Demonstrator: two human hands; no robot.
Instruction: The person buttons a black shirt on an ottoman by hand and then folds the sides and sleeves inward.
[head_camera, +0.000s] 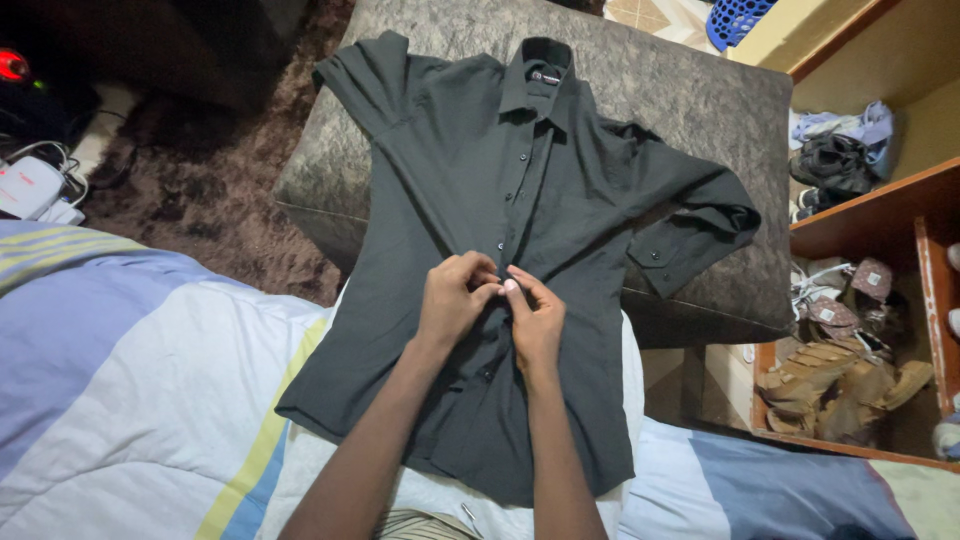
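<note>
Under everything runs the bed with its blue, white and yellow striped cover (130, 400), and butted against its far edge is a grey, mottled velvet-look ottoman (700, 110). Off to the right, a wooden shelf unit (870, 215) holds bundled clothes up top and tan shoes (840, 385) down below. Spread flat, front up, across ottoman and bed lies the dark charcoal long-sleeved button-up shirt (450, 200), collar away from the person, one sleeve folded near the top left corner, the other bent across the ottoman on the right. Both hands meet at the middle of the shirt's button strip: the left hand (452, 300) has its grip pinched shut on the placket fabric, and the right hand (535, 320) pinches the same strip just beside it, fingertips (510, 285) touching. Whether a button sits between them, I cannot tell.
</note>
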